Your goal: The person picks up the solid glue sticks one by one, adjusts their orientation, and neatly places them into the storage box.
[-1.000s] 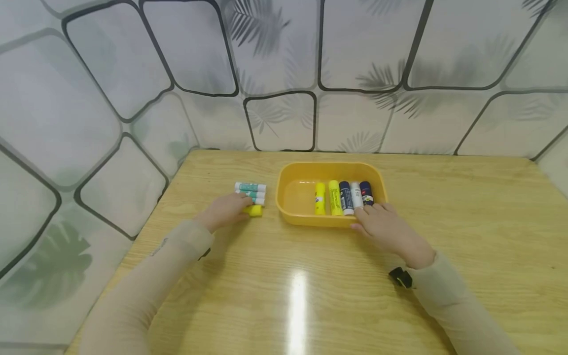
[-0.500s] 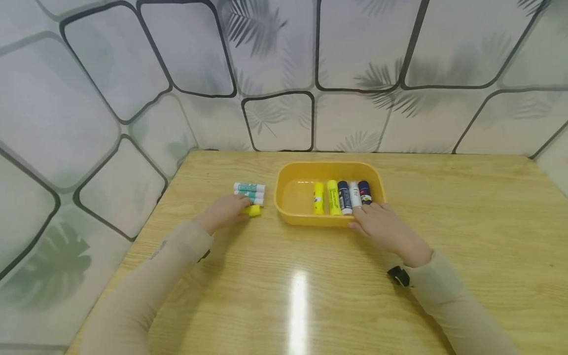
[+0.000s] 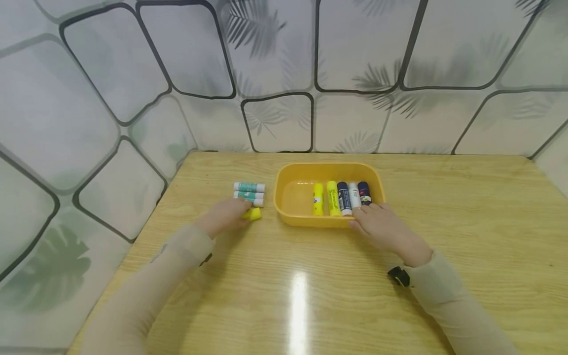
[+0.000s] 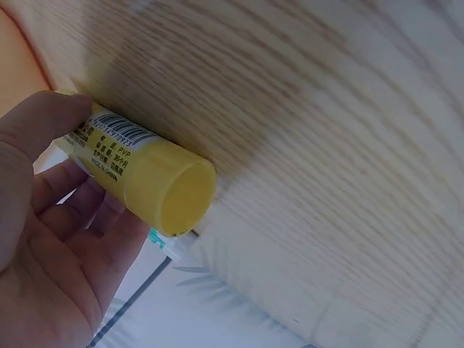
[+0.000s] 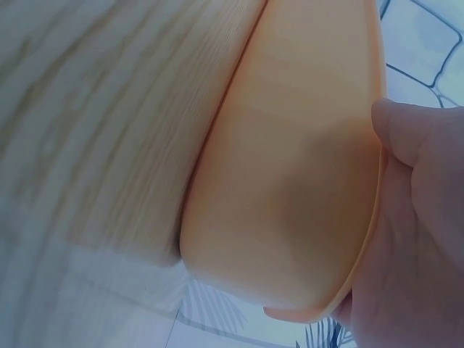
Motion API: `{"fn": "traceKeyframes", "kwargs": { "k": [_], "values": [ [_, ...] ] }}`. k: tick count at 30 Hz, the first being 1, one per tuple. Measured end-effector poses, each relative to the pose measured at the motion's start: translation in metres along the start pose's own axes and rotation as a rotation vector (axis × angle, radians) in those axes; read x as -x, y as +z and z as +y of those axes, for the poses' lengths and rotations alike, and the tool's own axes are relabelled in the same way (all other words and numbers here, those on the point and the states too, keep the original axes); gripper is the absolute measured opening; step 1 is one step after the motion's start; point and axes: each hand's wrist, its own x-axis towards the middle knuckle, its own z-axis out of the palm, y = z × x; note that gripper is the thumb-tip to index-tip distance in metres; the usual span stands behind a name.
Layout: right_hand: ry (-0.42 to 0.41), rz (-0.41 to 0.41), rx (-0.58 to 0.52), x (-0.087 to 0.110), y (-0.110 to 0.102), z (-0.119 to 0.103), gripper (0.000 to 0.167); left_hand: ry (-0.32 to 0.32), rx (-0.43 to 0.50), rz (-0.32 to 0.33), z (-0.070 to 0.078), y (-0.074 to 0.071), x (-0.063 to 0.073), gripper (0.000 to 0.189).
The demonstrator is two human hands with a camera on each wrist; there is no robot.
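Note:
My left hand (image 3: 223, 217) pinches a yellow glue stick (image 3: 253, 214) between thumb and fingers, to the left of the tray. In the left wrist view, this glue stick (image 4: 138, 156) shows a barcode label and its round end, close over the wood. Just beyond it lie three white-and-teal glue sticks (image 3: 249, 187), side by side, the nearest partly covered by my fingers. My right hand (image 3: 386, 227) grips the near right corner of a yellow plastic tray (image 3: 306, 221), thumb outside and fingers over the rim. The tray's wall (image 5: 290, 159) fills the right wrist view.
Several glue sticks stand in a row leaning in the tray's right half: yellow (image 3: 318, 199), another yellow, navy (image 3: 344, 198), white (image 3: 354, 195) and navy. The wooden table (image 3: 275, 276) meets a patterned wall (image 3: 279, 123) at the back and left.
The yellow glue stick in my left hand has tilted and shifted slightly toward me, leaving the teal ones lying in place. My right hand stays on the tray's rim.

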Motion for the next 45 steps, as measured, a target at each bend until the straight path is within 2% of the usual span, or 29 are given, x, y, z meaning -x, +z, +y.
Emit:
{"fn": "traceKeyframes", "kwargs": {
  "k": [5, 15, 19, 23, 27, 32, 38, 45],
  "values": [
    [0.004, 0.014, 0.002, 0.000, 0.001, 0.001, 0.018, -0.013, 0.049, 0.012, 0.007, -0.005, 0.004, 0.020],
    [0.000, 0.017, 0.010, 0.000, -0.001, 0.001, 0.019, -0.023, 0.149, 0.090, 0.015, -0.019, 0.008, 0.019],
    [0.000, 0.010, 0.009, 0.000, -0.003, 0.001, 0.019, -0.036, 0.199, 0.118, 0.015, -0.028, 0.008, 0.015],
    [0.008, 0.002, 0.010, -0.001, -0.003, 0.001, 0.019, -0.056, 0.291, 0.144, 0.015, -0.040, 0.007, 0.013],
    [0.011, -0.003, 0.010, -0.002, -0.002, 0.001, 0.019, -0.087, 0.324, 0.177, 0.018, -0.053, 0.005, 0.016],
    [0.009, -0.002, 0.005, -0.002, -0.002, 0.001, 0.019, -0.151, 0.361, 0.207, 0.021, -0.066, 0.000, 0.022],
    [0.014, -0.002, -0.002, -0.001, -0.002, 0.000, 0.019, -0.172, 0.435, 0.250, 0.025, -0.074, -0.010, 0.019],
    [0.025, -0.012, 0.006, -0.002, 0.001, -0.001, 0.019, -0.231, 0.585, 0.280, 0.036, -0.079, -0.022, 0.026]
  ]
}}
